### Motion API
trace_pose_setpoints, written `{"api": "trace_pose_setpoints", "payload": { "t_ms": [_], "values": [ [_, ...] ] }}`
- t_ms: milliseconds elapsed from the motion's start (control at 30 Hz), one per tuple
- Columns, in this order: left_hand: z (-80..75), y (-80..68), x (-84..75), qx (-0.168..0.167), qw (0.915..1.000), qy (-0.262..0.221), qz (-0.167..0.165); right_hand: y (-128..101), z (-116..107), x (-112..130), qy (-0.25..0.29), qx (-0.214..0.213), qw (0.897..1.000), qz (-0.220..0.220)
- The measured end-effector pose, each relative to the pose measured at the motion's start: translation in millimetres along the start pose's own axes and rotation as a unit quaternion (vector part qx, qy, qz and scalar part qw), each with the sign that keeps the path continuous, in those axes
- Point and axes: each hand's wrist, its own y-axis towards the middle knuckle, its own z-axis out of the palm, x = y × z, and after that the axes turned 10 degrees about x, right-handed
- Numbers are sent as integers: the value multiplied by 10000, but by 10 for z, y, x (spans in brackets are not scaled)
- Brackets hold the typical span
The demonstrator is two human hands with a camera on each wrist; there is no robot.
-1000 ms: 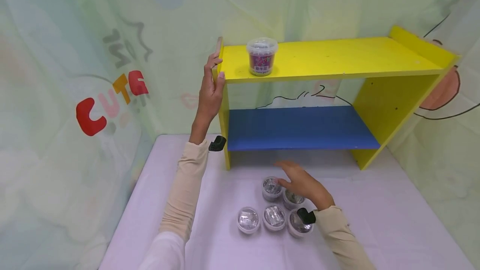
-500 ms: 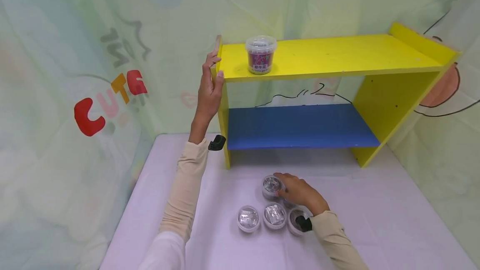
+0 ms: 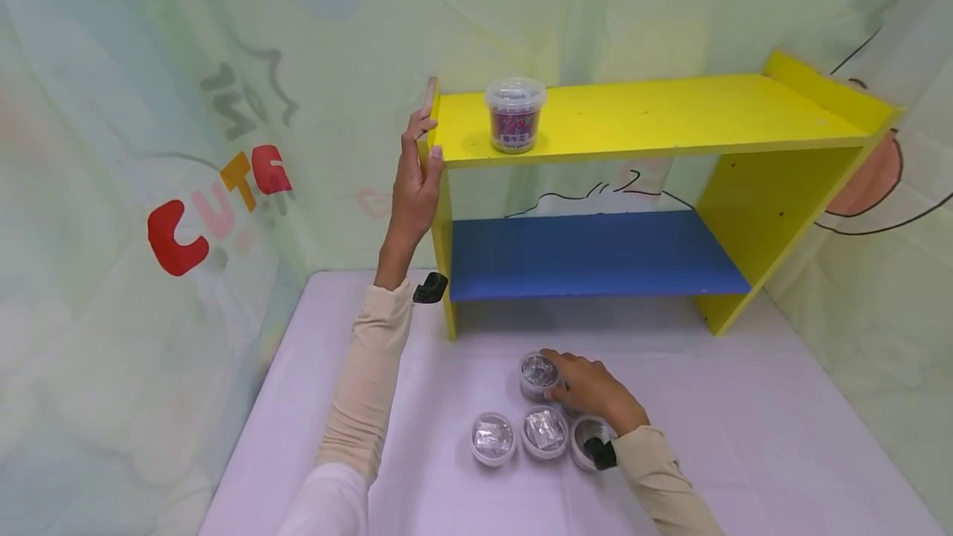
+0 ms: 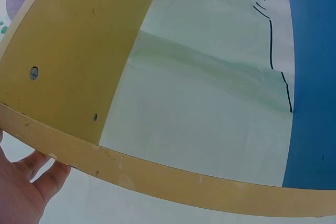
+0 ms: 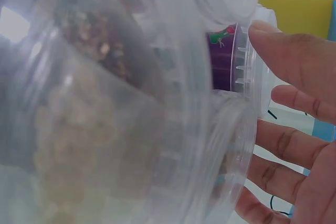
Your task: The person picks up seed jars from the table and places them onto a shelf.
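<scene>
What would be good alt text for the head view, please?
A person's right grip is at the rearmost of several tubs on a table; the left grip holds the side of a yellow shelf. Another tub stands on top.

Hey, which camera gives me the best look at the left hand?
The head view: it shows the left hand from wrist to fingers, against the side of the yellow shelf. The left wrist view catches only part of it, cropped at the lower left corner; the right wrist view doesn't show it.
</scene>
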Motion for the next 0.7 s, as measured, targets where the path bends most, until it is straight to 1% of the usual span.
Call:
{"api": "trace_pose_setpoints", "payload": {
  "t_ms": [167,500,700],
  "values": [
    [9,2,4,-8,10000,18,-6,-2,12,5,-177,-68,9998,-64],
    [20,-8,-3,-61,9998,-77,148,31,73,-41,-330,-204,9992,-50],
    [25,-2,-26,-20,9997,-217,138,40,97,-44,-280,-277,9992,-46]
  ]
}}
